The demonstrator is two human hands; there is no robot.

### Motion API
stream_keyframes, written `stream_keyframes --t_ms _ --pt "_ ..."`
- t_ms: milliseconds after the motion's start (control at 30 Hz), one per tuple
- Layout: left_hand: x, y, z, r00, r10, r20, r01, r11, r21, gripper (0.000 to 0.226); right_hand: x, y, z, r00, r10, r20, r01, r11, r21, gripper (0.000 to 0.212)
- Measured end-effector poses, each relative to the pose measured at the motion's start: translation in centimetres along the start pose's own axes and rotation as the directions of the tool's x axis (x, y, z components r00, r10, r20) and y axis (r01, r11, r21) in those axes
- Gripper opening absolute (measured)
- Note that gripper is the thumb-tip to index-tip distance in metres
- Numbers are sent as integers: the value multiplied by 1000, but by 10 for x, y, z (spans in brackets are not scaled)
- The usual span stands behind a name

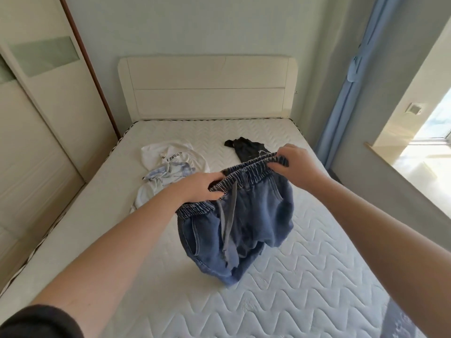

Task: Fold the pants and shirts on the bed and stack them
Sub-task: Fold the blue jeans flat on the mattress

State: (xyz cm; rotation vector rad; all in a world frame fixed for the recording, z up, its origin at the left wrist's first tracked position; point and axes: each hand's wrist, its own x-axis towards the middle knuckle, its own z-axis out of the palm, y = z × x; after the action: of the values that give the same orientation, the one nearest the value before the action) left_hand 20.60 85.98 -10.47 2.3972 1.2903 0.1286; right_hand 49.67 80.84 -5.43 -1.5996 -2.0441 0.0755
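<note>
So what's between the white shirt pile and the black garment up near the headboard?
Nothing lies there: in the head view, bare quilted mattress separates the white shirt from the black garment. The jeans' waistband, held up by both hands, sits nearer the camera.

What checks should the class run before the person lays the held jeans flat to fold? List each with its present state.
1. Left hand has a grip on the waistband: ok.
2. Right hand has a grip on the waistband: ok.
3. Jeans hanging straight: not ok, legs bunched on the mattress.
4. Drawstring free: ok.
5. White shirt and black garment apart from the landing spot: ok.
</note>
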Motion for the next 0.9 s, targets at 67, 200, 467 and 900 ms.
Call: stream_keyframes --t_ms 67,200,467,900 --pt "1 3 5 1000 12 -8 -12 1000 1 51 4 4 -11 998 36 -47 -36 999 15 26" --pt "1 -9 14 995 -87 -43 95 967 238 39 6 25 -32 975 154 -162 -156 988 -2 30" --pt "13 -1 -48 948 -47 -313 48 999 -5 21 14 53 -92 929 235 -284 -230 972 51 28" --pt "4 90 -284 808 236 -541 -110 961 255 30 70 29 -240 946 66 -318 -99 991 -89 22"
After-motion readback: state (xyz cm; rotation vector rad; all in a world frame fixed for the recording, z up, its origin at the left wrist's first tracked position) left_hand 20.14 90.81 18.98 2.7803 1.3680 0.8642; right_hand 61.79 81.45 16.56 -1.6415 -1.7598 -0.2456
